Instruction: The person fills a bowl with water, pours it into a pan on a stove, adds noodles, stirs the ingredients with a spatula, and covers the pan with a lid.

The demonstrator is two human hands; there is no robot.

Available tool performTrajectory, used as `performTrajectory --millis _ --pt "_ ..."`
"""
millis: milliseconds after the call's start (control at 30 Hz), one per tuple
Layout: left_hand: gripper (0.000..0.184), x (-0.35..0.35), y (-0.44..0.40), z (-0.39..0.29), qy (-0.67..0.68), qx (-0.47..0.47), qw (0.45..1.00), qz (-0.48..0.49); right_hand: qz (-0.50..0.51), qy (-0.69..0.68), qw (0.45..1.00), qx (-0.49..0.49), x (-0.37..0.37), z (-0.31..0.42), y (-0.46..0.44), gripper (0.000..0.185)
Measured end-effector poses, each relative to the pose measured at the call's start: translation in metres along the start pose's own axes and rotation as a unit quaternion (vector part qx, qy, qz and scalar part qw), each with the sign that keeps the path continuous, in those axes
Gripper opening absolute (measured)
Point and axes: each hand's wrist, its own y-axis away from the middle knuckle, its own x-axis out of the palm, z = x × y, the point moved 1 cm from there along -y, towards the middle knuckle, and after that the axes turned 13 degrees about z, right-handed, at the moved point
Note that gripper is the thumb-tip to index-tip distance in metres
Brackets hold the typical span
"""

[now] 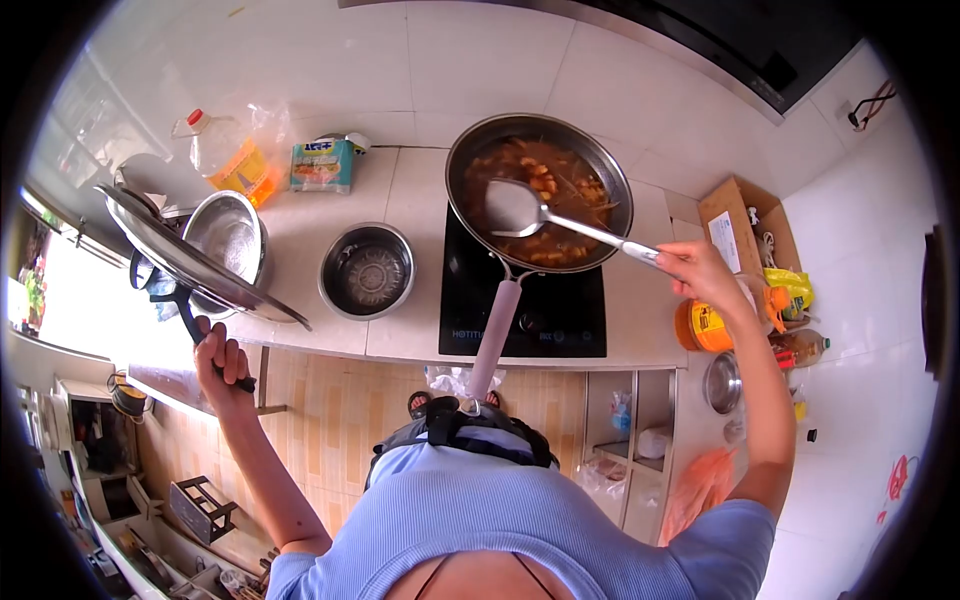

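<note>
My left hand (222,362) is closed round the black handle of a pan lid (180,252), which is tilted up on edge at the left of the counter. In my right hand (703,270) is a metal spatula (516,208) with a white handle grip. Its blade is over the frying pan (624,222), at the surface of a reddish-brown stew (545,180) with chunks in it. The pan rests on a black induction cooktop (570,315), its pinkish handle pointing toward my body.
A steel bowl (367,270) stands left of the cooktop, and another bowl (225,235) is partly behind the lid. Farther back are an oil bottle (225,160) and a green packet (322,165). At right are a cardboard box (745,215) and several bottles. A range hood (740,40) hangs above.
</note>
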Motion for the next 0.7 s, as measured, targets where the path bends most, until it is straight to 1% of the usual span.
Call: performTrajectory --millis 67,100,167,200,300,400,467,500,600,633,700 --pt "0.011 -0.001 0.001 -0.002 0.002 -0.001 1.0 -0.005 -0.004 -0.021 1.0 0.023 -0.014 -0.013 0.006 0.022" --pt "0.013 -0.003 0.002 -0.003 0.003 0.002 1.0 0.015 -0.008 -0.027 0.998 0.05 -0.02 -0.016 0.012 0.022" --pt "0.012 0.001 0.004 -0.004 -0.013 0.0 1.0 -0.014 -0.018 -0.041 0.994 0.102 -0.029 -0.018 0.028 0.022" --pt "0.011 0.004 0.003 -0.005 -0.025 0.001 0.999 -0.03 -0.029 -0.042 0.993 0.108 -0.036 -0.024 0.031 0.022" --pt "0.01 0.004 0.003 -0.005 -0.023 0.0 0.999 -0.034 -0.066 -0.041 0.99 0.115 -0.05 -0.039 0.034 0.023" --pt "0.01 0.004 0.001 -0.005 -0.014 0.001 1.0 -0.025 -0.157 0.11 0.981 0.038 -0.047 -0.036 0.032 0.024" --pt "0.01 0.003 0.0 -0.005 -0.011 -0.002 1.0 -0.024 -0.221 0.295 0.929 0.015 -0.035 -0.027 0.035 0.025" --pt "0.01 0.003 -0.001 -0.004 -0.01 -0.002 1.0 -0.024 -0.25 0.385 0.889 0.003 -0.028 -0.021 0.036 0.025" --pt "0.01 0.004 0.0 -0.004 -0.008 0.002 1.0 -0.019 -0.234 0.335 0.913 0.008 -0.001 -0.023 0.029 0.026" --pt "0.01 0.005 0.0 -0.003 -0.008 0.0 1.0 -0.023 -0.24 0.365 0.9 -0.008 0.008 -0.029 0.023 0.024" --pt "0.01 0.007 -0.002 -0.003 -0.009 -0.003 0.999 -0.032 -0.227 0.37 0.9 -0.014 0.021 -0.01 0.024 0.023"
